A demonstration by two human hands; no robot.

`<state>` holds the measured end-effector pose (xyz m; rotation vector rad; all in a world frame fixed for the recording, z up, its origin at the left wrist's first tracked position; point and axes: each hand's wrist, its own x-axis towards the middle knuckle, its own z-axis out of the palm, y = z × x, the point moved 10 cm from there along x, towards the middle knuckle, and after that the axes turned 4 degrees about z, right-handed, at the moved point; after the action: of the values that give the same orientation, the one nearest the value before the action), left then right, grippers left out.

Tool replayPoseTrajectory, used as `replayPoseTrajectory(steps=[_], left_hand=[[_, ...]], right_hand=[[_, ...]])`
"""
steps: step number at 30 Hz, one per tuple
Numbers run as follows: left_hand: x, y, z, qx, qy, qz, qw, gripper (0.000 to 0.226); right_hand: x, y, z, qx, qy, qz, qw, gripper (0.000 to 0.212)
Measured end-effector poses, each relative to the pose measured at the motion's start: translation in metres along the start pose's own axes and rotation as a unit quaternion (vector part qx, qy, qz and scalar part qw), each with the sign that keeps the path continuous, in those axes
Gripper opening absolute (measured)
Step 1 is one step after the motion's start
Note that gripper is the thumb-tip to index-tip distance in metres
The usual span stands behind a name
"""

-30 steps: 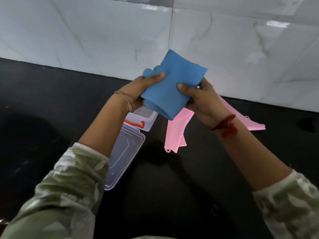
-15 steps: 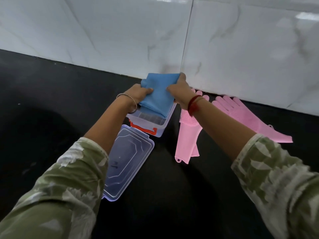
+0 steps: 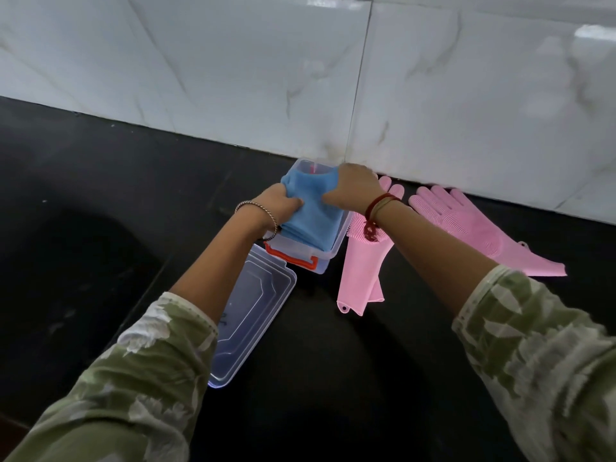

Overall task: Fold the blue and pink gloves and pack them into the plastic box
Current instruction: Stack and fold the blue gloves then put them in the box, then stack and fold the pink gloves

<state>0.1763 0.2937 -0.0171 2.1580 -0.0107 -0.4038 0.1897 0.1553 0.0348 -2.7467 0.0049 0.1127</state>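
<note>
Under your two hands, much of the clear rectangular plastic box (image 3: 328, 251) is hidden: only its far rim, its right wall and the near end with the orange-red latch handle (image 3: 293, 259) show, and you cannot see its floor at all. Your left hand (image 3: 278, 208) is closed around the left edge of the folded blue rubber gloves (image 3: 313, 211), fingers curled into the material, and your right hand (image 3: 353, 190) is closed on the bundle's far right corner, knuckles up, so the fingertips are out of sight. The blue bundle sits in the box's opening, its top above the rim; how many layers it has is hard to tell. No brand or label can be read; a faint dark mark on the clear plastic lid (image 3: 253, 315) is too blurred to make out. That lid lies flat on the black surface (image 3: 100, 201) just in front of the box, its left part covered by your left forearm and green patterned sleeve (image 3: 143, 378). Just right of the box lies a pink silicone glove (image 3: 361, 271), its palm partly hidden by your right wrist with the red thread band (image 3: 373, 211). A second pink silicone glove (image 3: 466, 225) lies apart to the right, fingers toward the white marble-look wall tiles (image 3: 233, 78).
</note>
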Motion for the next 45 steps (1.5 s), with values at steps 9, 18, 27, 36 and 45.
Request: replayPoseTrajectory(steps=[9,18,27,36,45], left_hand=[[0.003,0.003,0.017,0.093,-0.051,0.006,0.994,0.04],[0.011,-0.004,0.02,0.182,-0.034,0.001,0.983,0.041],[-0.022,0.045,0.001,0.452,0.222,0.118,0.856,0.058],[0.003,0.019,0.046,0.476,-0.014,0.071,0.876,0.031],[-0.049,0.076,0.032,0.406,0.188,0.229,0.865,0.047]], right_hand=[[0.004,0.005,0.023,-0.21,-0.002,-0.019,0.978,0.026],[0.013,0.01,0.045,-0.16,-0.143,-0.014,0.977,0.058],[0.001,-0.023,0.022,-0.303,0.078,-0.063,0.948,0.046],[-0.012,-0.026,0.067,-0.323,-0.142,-0.129,0.927,0.026],[-0.066,0.08,-0.029,0.129,0.219,-0.085,0.964,0.033]])
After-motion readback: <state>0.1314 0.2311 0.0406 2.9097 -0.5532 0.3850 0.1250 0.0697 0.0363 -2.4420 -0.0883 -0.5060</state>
